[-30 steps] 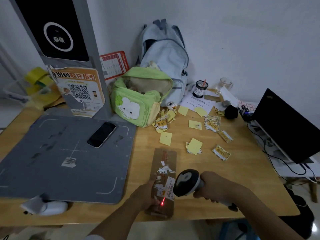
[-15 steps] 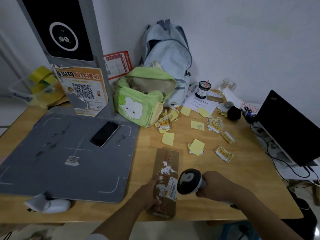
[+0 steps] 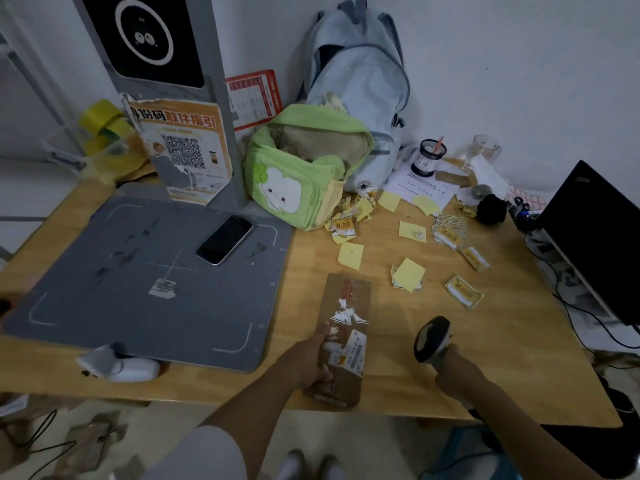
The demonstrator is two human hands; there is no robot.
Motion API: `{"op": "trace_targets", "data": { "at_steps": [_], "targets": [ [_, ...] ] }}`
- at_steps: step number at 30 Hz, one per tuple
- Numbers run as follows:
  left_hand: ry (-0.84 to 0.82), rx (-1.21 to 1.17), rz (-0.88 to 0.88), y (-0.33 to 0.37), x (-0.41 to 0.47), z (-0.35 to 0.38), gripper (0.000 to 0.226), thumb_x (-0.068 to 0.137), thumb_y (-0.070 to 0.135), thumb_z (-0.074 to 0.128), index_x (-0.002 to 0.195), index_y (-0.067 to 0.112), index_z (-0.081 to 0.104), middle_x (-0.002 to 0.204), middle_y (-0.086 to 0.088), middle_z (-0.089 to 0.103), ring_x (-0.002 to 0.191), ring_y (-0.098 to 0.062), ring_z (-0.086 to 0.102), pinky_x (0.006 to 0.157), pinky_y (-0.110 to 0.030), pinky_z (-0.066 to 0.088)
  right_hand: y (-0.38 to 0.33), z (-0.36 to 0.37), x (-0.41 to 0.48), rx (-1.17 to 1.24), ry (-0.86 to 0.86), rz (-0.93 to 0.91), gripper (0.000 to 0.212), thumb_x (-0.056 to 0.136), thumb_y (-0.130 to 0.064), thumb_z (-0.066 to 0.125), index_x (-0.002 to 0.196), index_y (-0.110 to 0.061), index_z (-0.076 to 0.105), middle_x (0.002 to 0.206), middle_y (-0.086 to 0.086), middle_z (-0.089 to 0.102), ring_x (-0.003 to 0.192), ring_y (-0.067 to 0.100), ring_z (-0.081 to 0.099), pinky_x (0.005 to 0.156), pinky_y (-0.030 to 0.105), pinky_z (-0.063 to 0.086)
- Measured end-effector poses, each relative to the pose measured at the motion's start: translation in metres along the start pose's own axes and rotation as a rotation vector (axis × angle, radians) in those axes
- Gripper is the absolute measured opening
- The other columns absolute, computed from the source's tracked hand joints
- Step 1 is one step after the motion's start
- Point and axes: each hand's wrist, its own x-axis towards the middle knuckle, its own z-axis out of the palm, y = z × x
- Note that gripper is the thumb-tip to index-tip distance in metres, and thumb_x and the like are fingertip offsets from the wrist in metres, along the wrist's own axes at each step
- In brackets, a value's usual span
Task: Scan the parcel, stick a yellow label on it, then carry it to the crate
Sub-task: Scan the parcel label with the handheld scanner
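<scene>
A long brown parcel (image 3: 346, 306) lies flat on the wooden table (image 3: 485, 358), near its front edge, with torn white label scraps and a barcode sticker on top. My left hand (image 3: 310, 362) grips the parcel's left side near its close end. My right hand (image 3: 453, 370) holds a handheld barcode scanner (image 3: 431, 339) to the right of the parcel, its head tilted up and away from the barcode. Several yellow labels (image 3: 408, 273) lie scattered on the table beyond the parcel. No crate is in view.
A grey scanning mat (image 3: 121, 289) with a phone (image 3: 225, 239) on it fills the left of the table. A green bag (image 3: 304, 171) and a blue backpack (image 3: 356, 74) stand at the back. A black laptop (image 3: 595, 237) sits at the right edge. A white device (image 3: 121, 367) lies front left.
The red scanner light on the parcel has gone out. My right hand has pulled the scanner off the parcel to the right. My left hand stays on the parcel.
</scene>
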Motion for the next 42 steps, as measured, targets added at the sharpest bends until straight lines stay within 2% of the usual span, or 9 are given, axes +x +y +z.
{"op": "trace_targets", "data": {
  "at_steps": [3, 6, 10, 15, 18, 22, 24, 31, 42],
  "targets": [
    [0.012, 0.02, 0.004, 0.0, -0.001, 0.0, 0.106, 0.079, 0.024, 0.068, 0.148, 0.041, -0.011, 0.138, -0.008, 0.055, 0.117, -0.023, 0.057, 0.1, -0.038, 0.046, 0.011, 0.02, 0.012, 0.04, 0.165, 0.097, 0.047, 0.087, -0.013, 0.052, 0.129, -0.008, 0.031, 0.101, 0.012, 0.062, 0.087, 0.027, 0.063, 0.068, 0.036, 0.056],
    [0.012, 0.024, -0.003, -0.001, 0.001, 0.001, 0.107, 0.079, 0.025, 0.069, 0.147, 0.042, -0.012, 0.138, -0.007, 0.055, 0.117, -0.023, 0.057, 0.1, -0.038, 0.046, 0.012, 0.031, 0.011, -0.007, 0.267, 0.152, 0.046, 0.089, -0.018, 0.049, 0.132, -0.012, 0.033, 0.108, 0.011, 0.06, 0.096, 0.027, 0.06, 0.076, 0.036, 0.054],
    [0.023, 0.032, -0.013, -0.002, 0.002, 0.002, 0.108, 0.079, 0.025, 0.07, 0.147, 0.042, -0.011, 0.137, -0.008, 0.056, 0.116, -0.023, 0.058, 0.098, -0.038, 0.047, 0.01, 0.041, 0.012, -0.015, 0.212, 0.114, 0.048, 0.092, -0.024, 0.046, 0.136, -0.013, 0.03, 0.113, 0.009, 0.058, 0.099, 0.026, 0.059, 0.077, 0.035, 0.05],
    [0.005, 0.064, -0.013, -0.006, 0.006, 0.003, 0.107, 0.079, 0.03, 0.07, 0.147, 0.043, -0.013, 0.138, -0.007, 0.055, 0.116, -0.023, 0.058, 0.099, -0.039, 0.047, 0.03, 0.063, 0.041, 0.08, 0.072, 0.022, 0.052, 0.083, -0.034, 0.048, 0.129, -0.012, 0.036, 0.096, 0.003, 0.046, 0.071, 0.016, 0.052, 0.066, 0.035, 0.055],
    [0.017, 0.153, 0.005, -0.008, 0.005, 0.002, 0.107, 0.077, 0.037, 0.07, 0.147, 0.043, -0.011, 0.15, -0.004, 0.04, 0.126, -0.023, 0.05, 0.104, -0.039, 0.043, 0.023, 0.046, 0.018, 0.269, 0.044, 0.053, 0.056, 0.085, -0.031, 0.058, 0.131, -0.006, 0.036, 0.099, 0.006, 0.052, 0.074, 0.019, 0.056, 0.057, 0.029, 0.047],
    [0.073, 0.335, -0.009, -0.002, -0.001, -0.002, 0.1, 0.076, 0.046, 0.069, 0.148, 0.041, 0.0, 0.162, -0.002, 0.005, 0.138, -0.034, 0.032, 0.111, -0.049, 0.031, 0.029, 0.024, 0.004, 0.433, 0.069, 0.13, 0.071, 0.087, -0.04, 0.06, 0.144, -0.009, 0.03, 0.133, 0.016, 0.052, 0.11, 0.03, 0.058, 0.082, 0.034, 0.049],
    [0.117, 0.396, 0.006, 0.004, -0.003, -0.007, 0.089, 0.078, 0.048, 0.065, 0.148, 0.04, 0.011, 0.162, 0.0, 0.0, 0.137, -0.035, 0.03, 0.11, -0.05, 0.03, 0.034, 0.015, -0.001, 0.551, 0.14, 0.155, 0.061, 0.087, -0.03, 0.064, 0.139, -0.009, 0.042, 0.134, 0.017, 0.055, 0.106, 0.028, 0.059, 0.087, 0.036, 0.049],
    [0.286, 0.007, 0.176, 0.048, 0.001, -0.048, 0.022, 0.088, 0.028, 0.055, 0.106, 0.022, 0.067, 0.112, -0.002, 0.068, 0.097, -0.014, 0.064, 0.085, -0.033, 0.055, 0.035, -0.043, -0.029, 0.984, 0.597, 0.05, 0.024, 0.087, -0.01, 0.061, 0.111, -0.006, 0.065, 0.092, 0.011, 0.067, 0.077, 0.027, 0.062, 0.071, 0.039, 0.051],
    [0.259, -0.117, 0.426, 0.152, 0.011, -0.125, 0.025, 0.09, 0.016, 0.057, 0.112, 0.006, 0.064, 0.096, -0.009, 0.059, 0.092, -0.028, 0.062, 0.078, -0.032, 0.046, 0.01, -0.122, -0.059, 1.198, 0.643, -0.101, 0.015, 0.091, -0.003, 0.051, 0.102, -0.006, 0.062, 0.08, 0.008, 0.064, 0.068, 0.02, 0.059, 0.061, 0.029, 0.046]
  ]
}}
